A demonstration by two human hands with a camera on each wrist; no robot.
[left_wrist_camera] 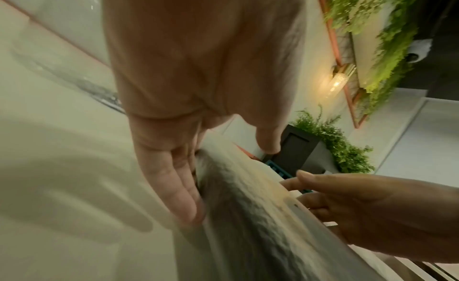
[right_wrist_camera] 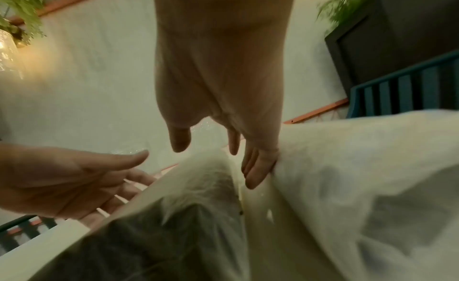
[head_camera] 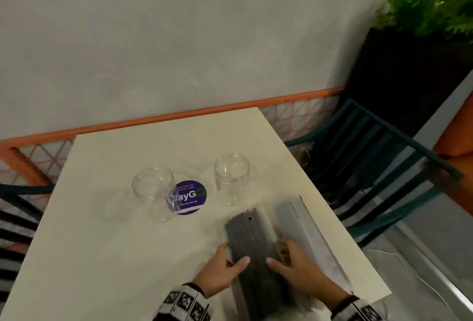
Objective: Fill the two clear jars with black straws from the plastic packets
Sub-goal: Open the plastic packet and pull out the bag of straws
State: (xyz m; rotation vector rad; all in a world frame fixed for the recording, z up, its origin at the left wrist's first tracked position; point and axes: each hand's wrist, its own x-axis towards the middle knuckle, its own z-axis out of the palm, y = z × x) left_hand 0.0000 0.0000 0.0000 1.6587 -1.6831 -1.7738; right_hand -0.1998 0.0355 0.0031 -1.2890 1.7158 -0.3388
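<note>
Two clear jars stand on the cream table [head_camera: 107, 238]: the left jar [head_camera: 153, 190] and the right jar [head_camera: 231, 177], both with nothing visible inside. A plastic packet of black straws [head_camera: 252, 251] lies lengthwise near the front edge between my hands. My left hand [head_camera: 234, 261] presses straight fingers [left_wrist_camera: 181, 193] against the packet's [left_wrist_camera: 248, 216] left side, thumb over its top. My right hand [head_camera: 277, 254] has straight fingers [right_wrist_camera: 255, 171] in the gap between this packet [right_wrist_camera: 198, 226] and a second packet [head_camera: 304, 231] on the right. The second packet [right_wrist_camera: 360, 187] is blurred.
A round purple sticker [head_camera: 190, 197] lies on the table between the jars. A dark green slatted chair [head_camera: 378, 164] stands right of the table, with a black planter of green fronds [head_camera: 409, 69] behind it. An orange-trimmed wall [head_camera: 179, 39] runs along the far edge.
</note>
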